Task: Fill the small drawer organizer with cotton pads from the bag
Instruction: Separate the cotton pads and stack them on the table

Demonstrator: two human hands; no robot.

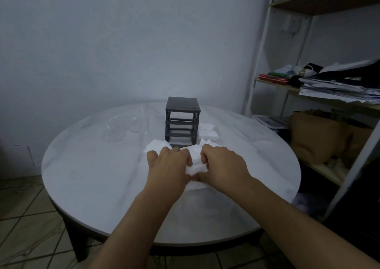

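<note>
Reaching out over the near side of the round table, a person is stretching both bare forearms forward. The left hand is lying over a heap of pads, its fingers bending down onto the white stuff and its thumb sticking out to the side. The right hand is gripping the same heap from the other side, fingers curling in at the top and thumb tucking under at the bottom, so the two hands are nearly meeting over it. The heap is resting on the tabletop, just in front of the organizer.

More pads are lying loose at the organizer's foot, some to its left and some to its right. The organizer, a small dark frame, is standing upright near the middle of the table, with its upper slots showing open. A low dark part is jutting toward the hands at the bottom; whether it is a drawer I cannot tell. The bag, clear and crumpled, is lying to the left of the frame, apart from it.

Off to the right, a shelf is standing against the wall, carrying piled papers and, lower down, a brown sack
</note>
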